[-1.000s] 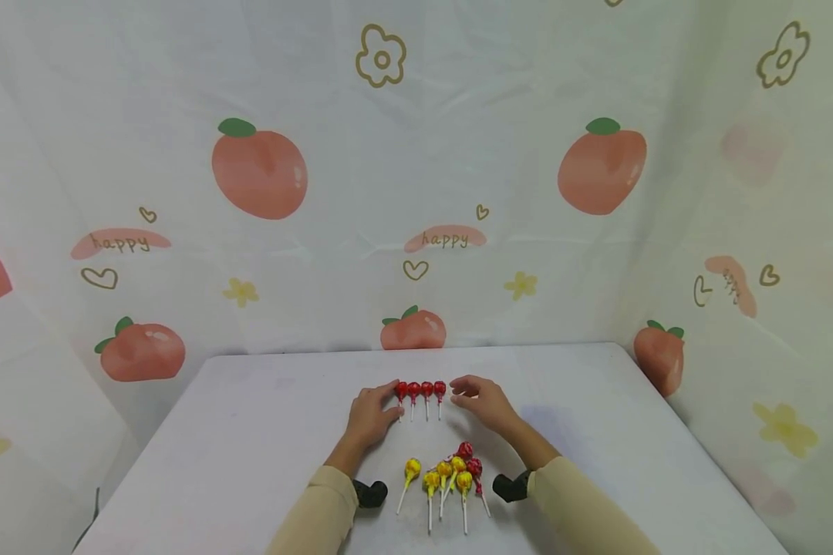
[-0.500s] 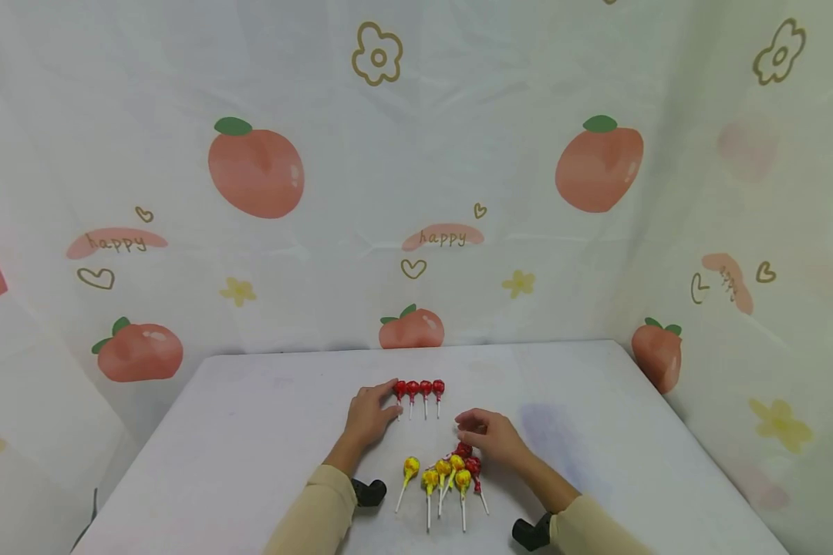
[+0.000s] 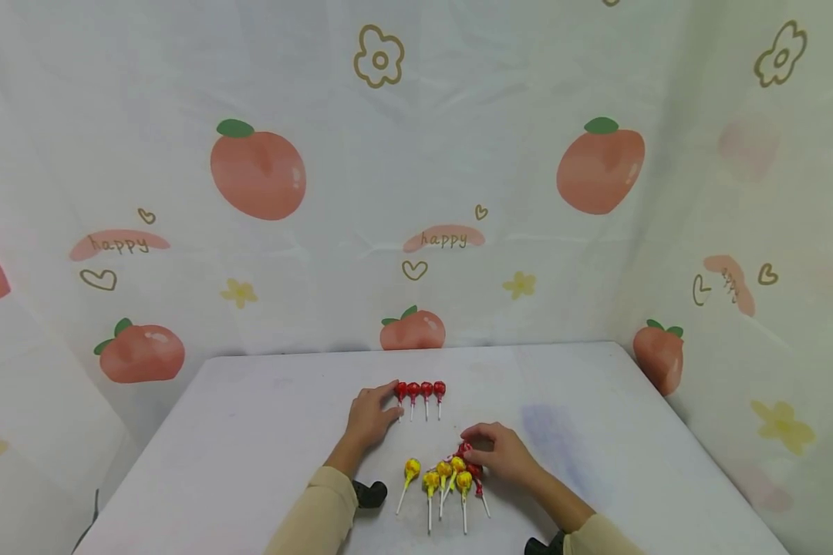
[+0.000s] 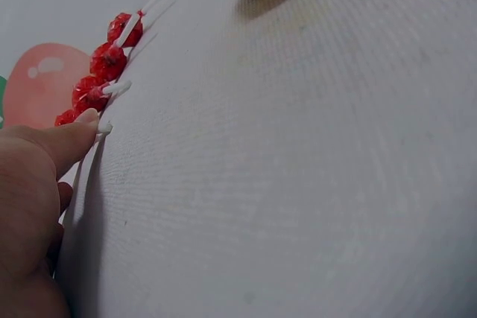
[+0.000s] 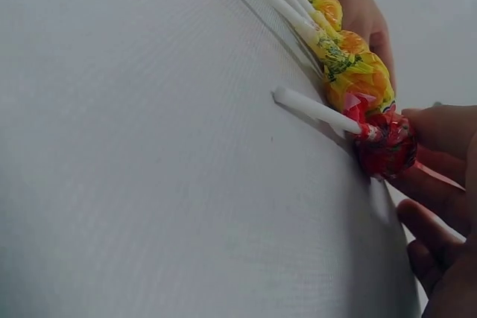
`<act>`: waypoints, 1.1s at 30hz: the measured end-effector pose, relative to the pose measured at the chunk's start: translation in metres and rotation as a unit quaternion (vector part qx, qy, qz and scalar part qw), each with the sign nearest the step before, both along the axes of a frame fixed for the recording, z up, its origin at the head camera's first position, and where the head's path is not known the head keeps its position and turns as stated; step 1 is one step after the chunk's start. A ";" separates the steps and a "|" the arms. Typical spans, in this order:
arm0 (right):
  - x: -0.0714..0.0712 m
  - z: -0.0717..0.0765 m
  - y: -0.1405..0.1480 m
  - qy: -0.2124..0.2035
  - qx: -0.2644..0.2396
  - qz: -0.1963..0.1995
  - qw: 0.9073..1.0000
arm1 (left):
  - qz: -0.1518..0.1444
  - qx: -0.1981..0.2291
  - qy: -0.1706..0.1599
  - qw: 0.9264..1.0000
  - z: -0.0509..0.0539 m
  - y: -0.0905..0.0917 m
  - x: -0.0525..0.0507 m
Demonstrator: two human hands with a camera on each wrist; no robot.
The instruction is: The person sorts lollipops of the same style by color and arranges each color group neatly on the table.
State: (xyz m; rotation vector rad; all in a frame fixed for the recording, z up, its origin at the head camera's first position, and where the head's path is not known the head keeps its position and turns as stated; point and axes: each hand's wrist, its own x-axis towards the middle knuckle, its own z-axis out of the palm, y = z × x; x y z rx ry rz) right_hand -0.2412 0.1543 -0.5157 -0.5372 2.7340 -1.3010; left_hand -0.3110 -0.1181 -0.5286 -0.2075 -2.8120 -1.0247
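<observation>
In the head view, several red lollipops (image 3: 426,388) lie in a row on the white table, sticks toward the person. My left hand (image 3: 369,417) holds the leftmost one (image 3: 401,391), index finger at its candy and thumb by its stick. The left wrist view shows the thumb (image 4: 74,139) against that end of the row. My right hand (image 3: 505,453) has thumb and index finger around the candy of the upper red lollipop (image 3: 464,447) in the mixed pile. A second red lollipop (image 5: 386,147) lies in front of those fingers in the right wrist view and partly hides the grip.
Several yellow lollipops (image 3: 430,482) make up the rest of the pile, nearer the person. One yellow lollipop (image 3: 412,468) lies apart on its left. A printed curtain (image 3: 416,154) stands behind the table (image 3: 271,432), and another side of it runs along the right.
My right hand has come away from the right end of the red row, back toward the person, down to the red lollipops in the pile. My left hand stays in place.
</observation>
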 end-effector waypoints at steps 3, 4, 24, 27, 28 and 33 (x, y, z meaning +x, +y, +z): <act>0.002 0.001 0.001 -0.002 0.000 0.002 1.000 | -0.001 -0.004 0.001 1.000 0.000 0.000 0.001; 0.002 0.001 0.001 -0.003 0.001 0.003 1.000 | 0.000 -0.005 -0.001 1.000 0.001 0.000 0.001; -0.002 0.015 -0.009 -0.031 0.034 0.013 0.999 | 0.004 0.000 -0.006 1.000 0.000 0.002 0.001; -0.003 0.018 -0.009 -0.040 0.043 0.016 0.998 | 0.004 0.000 -0.006 1.000 0.000 0.002 0.001; -0.003 0.018 -0.010 -0.041 0.045 0.017 0.998 | 0.004 0.000 -0.006 1.000 0.000 0.002 0.001; -0.006 0.020 -0.010 -0.049 0.053 0.019 0.997 | 0.005 0.000 -0.005 1.000 0.001 0.001 0.000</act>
